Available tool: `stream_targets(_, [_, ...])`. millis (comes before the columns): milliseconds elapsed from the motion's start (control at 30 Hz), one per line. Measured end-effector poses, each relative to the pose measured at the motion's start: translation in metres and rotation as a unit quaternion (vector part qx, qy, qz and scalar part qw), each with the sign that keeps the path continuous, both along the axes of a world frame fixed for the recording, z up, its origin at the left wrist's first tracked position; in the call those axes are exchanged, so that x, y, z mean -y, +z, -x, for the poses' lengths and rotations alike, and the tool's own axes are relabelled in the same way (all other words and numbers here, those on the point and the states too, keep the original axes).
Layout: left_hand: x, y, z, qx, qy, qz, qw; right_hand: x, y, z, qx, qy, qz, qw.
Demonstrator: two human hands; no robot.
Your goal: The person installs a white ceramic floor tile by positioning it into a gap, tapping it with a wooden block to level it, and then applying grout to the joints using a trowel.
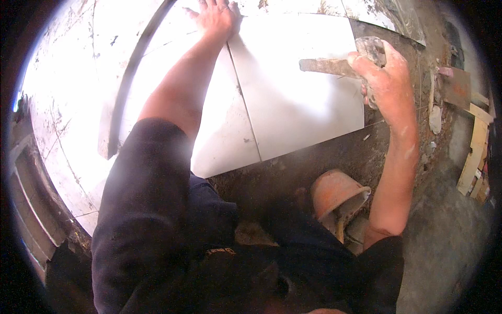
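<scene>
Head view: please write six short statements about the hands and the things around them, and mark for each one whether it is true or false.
1. The right hand has its grip closed on a dusty tool. True.
2. The tool's narrow end points to the right of the picture. False: it points left.
3. The left hand is spread on the white tiles. True.
4. The orange-stained bucket stands upright. False: it is tilted.
5. A long bar lies to the left of the left forearm. True.
6. The pale wooden strips lie beside the bar. False: they lie near the right rim of the picture.
</scene>
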State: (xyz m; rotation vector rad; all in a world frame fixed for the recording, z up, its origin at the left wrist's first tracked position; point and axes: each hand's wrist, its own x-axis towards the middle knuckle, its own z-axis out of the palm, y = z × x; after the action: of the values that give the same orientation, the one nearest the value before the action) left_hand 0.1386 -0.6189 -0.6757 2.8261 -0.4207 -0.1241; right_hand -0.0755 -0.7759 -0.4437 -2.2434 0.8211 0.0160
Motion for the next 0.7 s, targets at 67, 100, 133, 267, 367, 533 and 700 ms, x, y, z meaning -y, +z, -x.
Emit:
stream_targets(67, [-0.001, -0.004, -0.005, -0.009, -0.005, -0.012, 1.0, -0.003, 0.008, 0.0, 0.016, -0.006, 0.009, 1.0])
stream_targets(100, [-0.005, -0.004, -0.005, -0.005, 0.0, -0.013, 1.0, -0.004, 0.002, -0.002, 0.006, -0.005, 0.0, 1.0])
stream_targets(133, [-0.005, 0.004, -0.004, -0.002, 0.004, -0.012, 1.0, -0.005, 0.0, 0.0, -0.005, -0.005, -0.006, 1.0])
stream_targets(267, [-0.002, 0.003, 0.004, 0.0, -0.016, 0.002, 1.0, -0.009, 0.007, 0.009, -0.029, -0.002, 0.045, 0.999])
stream_targets(367, [-0.002, 0.011, 0.0, -0.007, -0.007, -0.018, 1.0, -0.009, 0.001, 0.008, -0.022, -0.007, 0.023, 0.999])
stream_targets(533, [-0.011, 0.004, 0.001, 0.008, -0.003, -0.019, 1.0, -0.006, 0.015, 0.024, -0.01, -0.028, 0.064, 0.998])
stream_targets(700, [-0.001, -0.003, 0.004, 0.029, -0.022, -0.019, 0.999, 0.004, 0.004, 0.041, -0.017, -0.033, 0.02, 0.999])
